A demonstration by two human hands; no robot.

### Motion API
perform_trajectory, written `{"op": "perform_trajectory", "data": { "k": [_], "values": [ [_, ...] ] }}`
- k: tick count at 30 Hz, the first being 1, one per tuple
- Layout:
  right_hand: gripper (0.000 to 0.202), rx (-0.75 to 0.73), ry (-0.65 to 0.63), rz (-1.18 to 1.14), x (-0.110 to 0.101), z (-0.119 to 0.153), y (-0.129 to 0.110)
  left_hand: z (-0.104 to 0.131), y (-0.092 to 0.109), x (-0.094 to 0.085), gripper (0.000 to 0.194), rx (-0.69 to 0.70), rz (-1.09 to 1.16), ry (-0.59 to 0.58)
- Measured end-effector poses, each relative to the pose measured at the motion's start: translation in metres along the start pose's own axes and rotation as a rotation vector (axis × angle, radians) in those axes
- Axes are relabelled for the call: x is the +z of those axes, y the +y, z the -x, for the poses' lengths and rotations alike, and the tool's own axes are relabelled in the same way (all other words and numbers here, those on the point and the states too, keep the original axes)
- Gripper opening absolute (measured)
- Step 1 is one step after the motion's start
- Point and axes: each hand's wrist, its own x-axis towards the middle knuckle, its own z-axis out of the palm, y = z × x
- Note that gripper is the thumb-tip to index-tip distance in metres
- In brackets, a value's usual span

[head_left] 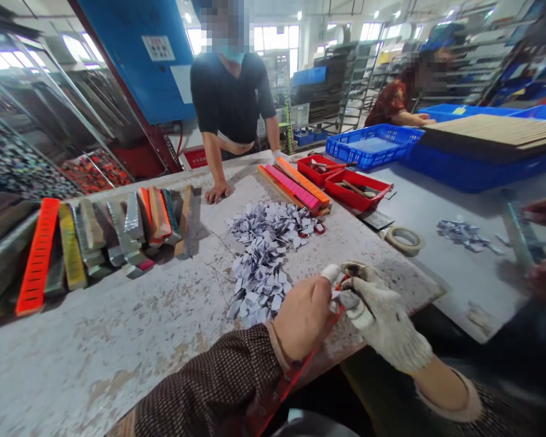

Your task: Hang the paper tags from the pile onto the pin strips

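Observation:
Close together over the near right part of the table, my two hands work at a narrow red strip (295, 377). My left hand (304, 315) is closed on it, with a white cover on one fingertip. In a white knitted glove, my right hand (386, 318) is also closed, its fingers pinching at the strip's upper end. The fingers partly hide what lies between them. Just beyond my left hand spreads a heap of small white paper pieces (261, 267). A red ring-shaped handle (319, 229) shows at the heap's right edge.
Wrapped bars, including an orange slotted one (39, 255), lie at left. Pink and orange bars (295, 185) lie at the far side, beside red trays (357, 189). A tape roll (404, 240) is at right. A person in black (232, 91) leans on the table; others are at right.

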Motion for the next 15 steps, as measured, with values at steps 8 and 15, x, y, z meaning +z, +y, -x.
{"op": "perform_trajectory", "data": {
  "k": [8,15],
  "values": [
    [0.027,0.063,-0.014,-0.425,-0.004,0.001,-0.005,0.005,0.009,-0.029,0.029,-0.307,0.447,-0.055],
    [0.022,0.057,-0.009,-0.426,-0.011,0.027,-0.014,0.004,0.014,-0.033,0.05,-0.373,0.862,-0.365]
  ]
}}
